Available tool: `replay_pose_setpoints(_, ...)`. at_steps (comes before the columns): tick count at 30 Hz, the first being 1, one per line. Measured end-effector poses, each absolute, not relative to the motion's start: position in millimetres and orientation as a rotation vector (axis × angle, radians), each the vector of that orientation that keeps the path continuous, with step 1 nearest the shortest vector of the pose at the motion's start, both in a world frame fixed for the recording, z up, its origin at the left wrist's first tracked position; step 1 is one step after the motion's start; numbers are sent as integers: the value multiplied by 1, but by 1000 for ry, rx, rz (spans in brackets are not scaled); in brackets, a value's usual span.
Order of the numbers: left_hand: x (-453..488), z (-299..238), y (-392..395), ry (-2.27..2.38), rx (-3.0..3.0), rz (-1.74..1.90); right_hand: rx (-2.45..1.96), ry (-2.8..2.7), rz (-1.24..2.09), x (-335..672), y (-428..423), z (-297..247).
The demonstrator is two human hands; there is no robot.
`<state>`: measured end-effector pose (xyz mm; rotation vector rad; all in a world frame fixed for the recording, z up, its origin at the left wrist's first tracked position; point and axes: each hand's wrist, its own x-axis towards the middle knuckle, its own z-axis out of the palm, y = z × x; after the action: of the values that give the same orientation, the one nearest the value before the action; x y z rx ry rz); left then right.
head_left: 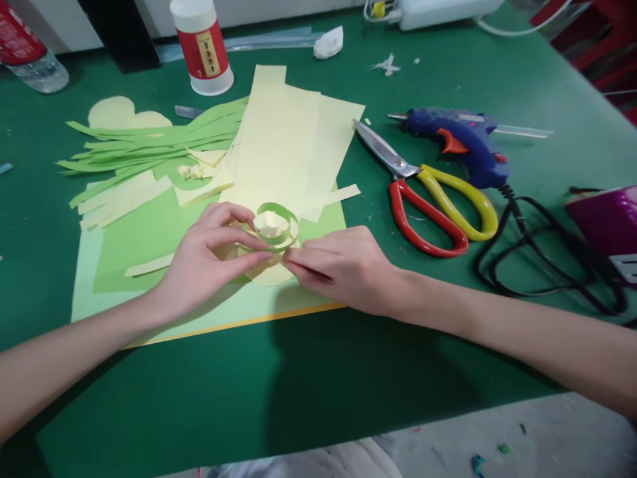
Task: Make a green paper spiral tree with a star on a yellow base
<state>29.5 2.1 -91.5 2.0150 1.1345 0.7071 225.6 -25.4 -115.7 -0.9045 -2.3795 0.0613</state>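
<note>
Between my hands is a paper flower (pixel 271 226) with a crumpled cream centre and a green paper strip (pixel 291 234) curled around it. A pale yellow cut-out (pixel 271 272) shows beneath it. My left hand (pixel 212 249) grips the flower from the left, thumb and fingers at its edge. From the right, my right hand (pixel 338 265) pinches the strip near its lower end; the fingertips are partly hidden. Under both hands lie light green paper sheets (pixel 129 259). Pale yellow sheets (pixel 279 146) and a bundle of green strips (pixel 159 146) lie just beyond.
Scissors (pixel 408 172) with red and yellow handles lie on the right, beside a blue glue gun (pixel 458 139) and its black cable (pixel 537 265). Behind stand a red and white bottle (pixel 203 50) and a water bottle (pixel 34 53). A purple box (pixel 604 222) sits far right.
</note>
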Motion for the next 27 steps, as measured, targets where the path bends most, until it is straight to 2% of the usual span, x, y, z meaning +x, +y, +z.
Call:
replay_pose_setpoints(7,30,-92,2,1119,1977,729,-825,-1991,1113,245,-28,-94)
replay_pose_setpoints(11,31,-92,1,1129,1954,731,-624,-1634,1741,255,-27,-95)
replay_pose_setpoints(14,31,-91,2,1141,1951,727,-594,-1543,1905,258,-24,-94)
replay_pose_setpoints(16,31,-91,1,1155,1948,719,-679,-1585,1847,259,-22,-89)
replay_pose_setpoints(18,31,-91,1,1165,1947,714,-823,-1731,1633,259,-22,-85)
replay_pose_setpoints(21,30,-92,2,1179,1962,700,-974,-2091,926,256,-27,-84)
replay_pose_setpoints(24,30,-92,2,1165,1979,722,-891,-2338,199,248,-34,-94)
replay_pose_setpoints(27,31,-92,3,1134,2012,731,-755,-2444,-213,240,-38,-102)
